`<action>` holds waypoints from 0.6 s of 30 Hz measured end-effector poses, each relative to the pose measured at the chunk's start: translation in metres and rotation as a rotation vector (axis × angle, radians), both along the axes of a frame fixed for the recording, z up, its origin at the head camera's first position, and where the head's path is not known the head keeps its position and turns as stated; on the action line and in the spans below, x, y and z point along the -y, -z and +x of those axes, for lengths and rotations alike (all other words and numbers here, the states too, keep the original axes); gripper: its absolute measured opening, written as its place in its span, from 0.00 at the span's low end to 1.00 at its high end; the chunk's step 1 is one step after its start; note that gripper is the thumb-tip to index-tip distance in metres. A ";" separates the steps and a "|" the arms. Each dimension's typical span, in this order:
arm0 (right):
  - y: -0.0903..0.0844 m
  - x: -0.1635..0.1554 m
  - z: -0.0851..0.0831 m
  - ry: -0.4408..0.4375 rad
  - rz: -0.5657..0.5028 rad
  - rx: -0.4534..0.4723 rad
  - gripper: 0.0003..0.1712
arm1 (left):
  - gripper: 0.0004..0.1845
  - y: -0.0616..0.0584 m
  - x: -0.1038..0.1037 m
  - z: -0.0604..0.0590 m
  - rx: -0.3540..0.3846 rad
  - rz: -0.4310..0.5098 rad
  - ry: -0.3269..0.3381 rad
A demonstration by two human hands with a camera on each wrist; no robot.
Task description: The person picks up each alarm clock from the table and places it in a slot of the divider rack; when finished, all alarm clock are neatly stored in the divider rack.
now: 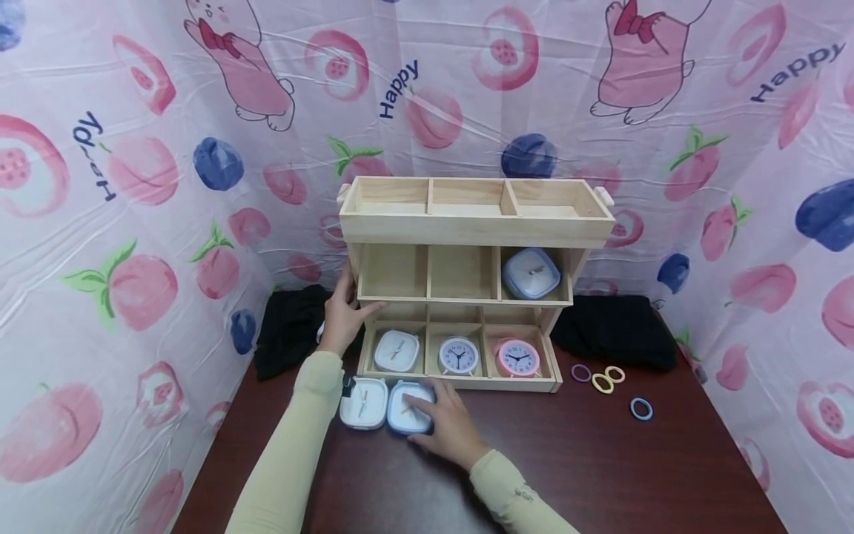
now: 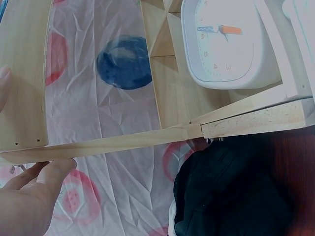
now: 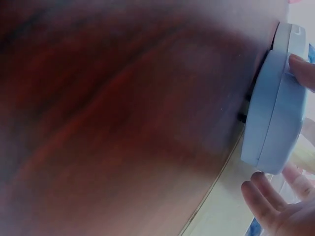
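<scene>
Blue squarish clock [image 1: 402,424], flat, face up, right fingers [image 1: 423,406] touching it

I face creased, fruit-printed pink fabric [image 1: 454,59] lining the left, far and right sides of a dark reddish-brown tabletop [image 1: 587,467].

Smooth plastic clock [image 3: 273,113], wooden organizer [image 1: 477,231]

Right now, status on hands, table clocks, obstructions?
Left fingers grip side of wooden organizer. Right fingers at blue clock on table, grip unclear. White clock close at its left, organizer beyond.
</scene>
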State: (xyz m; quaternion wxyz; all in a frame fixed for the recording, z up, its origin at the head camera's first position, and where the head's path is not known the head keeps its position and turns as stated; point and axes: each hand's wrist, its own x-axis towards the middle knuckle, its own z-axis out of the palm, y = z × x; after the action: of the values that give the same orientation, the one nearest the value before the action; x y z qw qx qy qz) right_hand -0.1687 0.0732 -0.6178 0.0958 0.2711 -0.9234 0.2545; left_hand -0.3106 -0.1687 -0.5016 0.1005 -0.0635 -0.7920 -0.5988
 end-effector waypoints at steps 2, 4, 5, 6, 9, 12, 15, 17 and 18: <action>0.000 0.000 -0.001 -0.003 -0.016 -0.006 0.45 | 0.62 -0.001 0.000 0.000 0.020 0.002 -0.001; -0.001 -0.001 -0.001 -0.009 -0.036 0.000 0.44 | 0.62 -0.002 -0.001 0.000 0.026 0.002 -0.002; -0.001 -0.001 -0.001 -0.012 -0.047 0.005 0.44 | 0.62 -0.002 -0.001 0.000 0.025 0.001 -0.002; -0.001 -0.002 -0.001 -0.014 -0.056 0.012 0.44 | 0.62 -0.002 -0.001 0.000 0.024 0.000 -0.002; -0.001 -0.005 -0.001 -0.008 -0.065 0.025 0.45 | 0.62 -0.002 -0.001 0.002 0.001 0.003 -0.002; -0.001 -0.008 -0.001 0.004 -0.062 0.034 0.46 | 0.61 -0.001 -0.001 0.003 -0.025 0.005 -0.004; -0.001 -0.013 0.000 0.011 -0.056 0.037 0.46 | 0.61 -0.001 0.000 0.003 -0.045 0.002 -0.007; -0.002 -0.016 0.002 0.012 -0.051 0.041 0.46 | 0.62 -0.001 0.000 0.003 -0.053 0.004 -0.005; -0.002 -0.018 0.002 0.014 -0.046 0.038 0.46 | 0.62 0.000 0.000 0.003 -0.055 0.003 -0.002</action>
State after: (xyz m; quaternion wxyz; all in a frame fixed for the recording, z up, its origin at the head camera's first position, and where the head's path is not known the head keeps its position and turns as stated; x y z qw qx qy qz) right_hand -0.1664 0.0909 -0.6155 0.0862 0.2575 -0.9207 0.2801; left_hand -0.3074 -0.1686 -0.5013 0.1229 -0.0787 -0.7882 -0.5979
